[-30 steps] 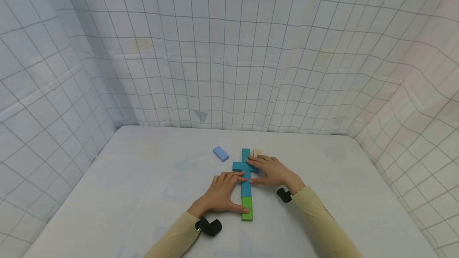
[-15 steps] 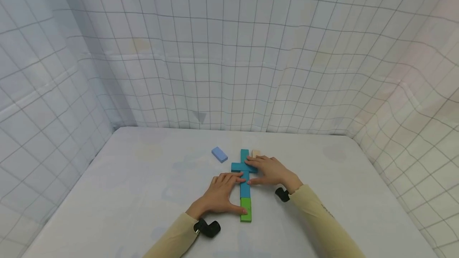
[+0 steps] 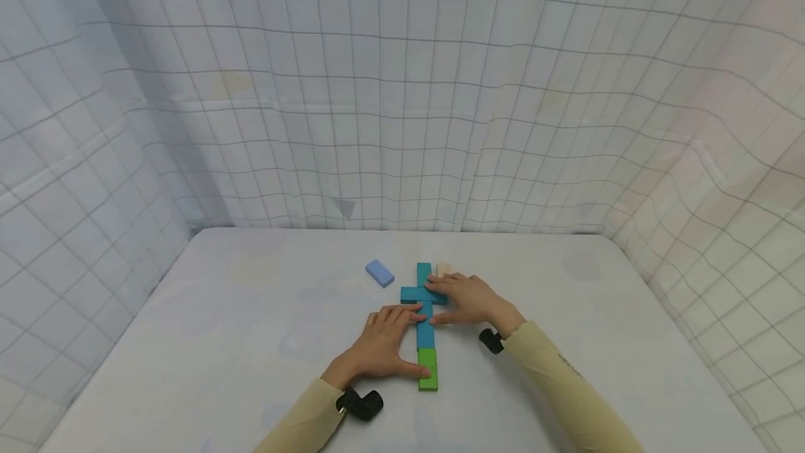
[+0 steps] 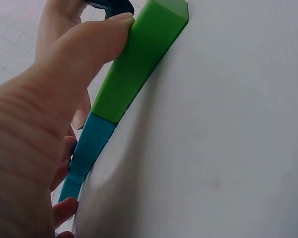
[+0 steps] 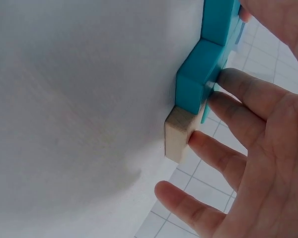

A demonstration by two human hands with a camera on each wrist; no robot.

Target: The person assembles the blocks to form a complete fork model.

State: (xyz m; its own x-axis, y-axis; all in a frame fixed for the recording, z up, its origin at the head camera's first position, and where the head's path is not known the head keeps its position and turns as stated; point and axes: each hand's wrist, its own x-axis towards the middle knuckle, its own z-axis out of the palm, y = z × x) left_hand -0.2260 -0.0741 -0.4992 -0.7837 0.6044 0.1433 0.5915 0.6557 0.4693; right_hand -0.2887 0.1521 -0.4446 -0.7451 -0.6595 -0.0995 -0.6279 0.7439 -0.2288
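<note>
Several flat rectangular blocks lie on the table in a cross. A teal block forms the top (image 3: 424, 271), a teal crossbar (image 3: 410, 294) sits below it, then a blue block (image 3: 425, 338) and a green block (image 3: 428, 384) run toward me. My left hand (image 3: 381, 348) is spread beside the column, its thumb on the green block and its fingertips at the blue one. From the other side, my right hand (image 3: 472, 300) lays its fingers over the crossbar's right end. In the right wrist view, one of its fingertips touches a pale wooden block (image 5: 178, 135) against the crossbar.
A light blue block (image 3: 380, 273) lies apart, left of the cross and turned at an angle. The white table (image 3: 251, 341) is bordered at the back and sides by a white grid-patterned curtain (image 3: 402, 110). Each wrist carries a small black camera (image 3: 363, 405).
The head view has shifted a little, so everything appears slightly farther left. Hands and blocks keep the same places relative to each other.
</note>
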